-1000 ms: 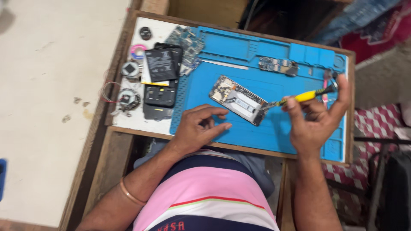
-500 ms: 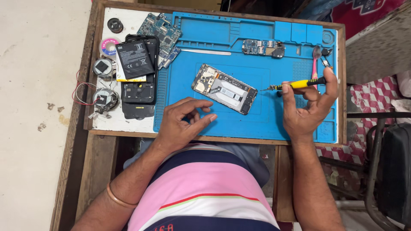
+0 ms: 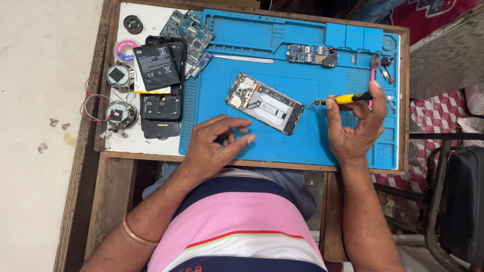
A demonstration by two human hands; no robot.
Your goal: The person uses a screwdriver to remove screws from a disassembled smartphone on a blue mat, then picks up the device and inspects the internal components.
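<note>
Right hand (image 3: 355, 128) raised over blue silicone work mat (image 3: 322, 146), fingers pinched round yellow-handled screwdriver (image 3: 343, 99), tip pointing left toward opened phone with bare insides (image 3: 264, 103), lying diagonally mid-mat. Left hand (image 3: 214, 146) resting on mat's near edge, fingers loosely curled, holding nothing visible, just below phone.

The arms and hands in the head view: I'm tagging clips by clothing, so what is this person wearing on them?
Both forearms are bare, with no sleeves showing on them. The left arm carries one thin, plain bangle of a coppery colour above the wrist. The left hand and right hand wear no gloves, and no rings or watch can be made out.
</note>
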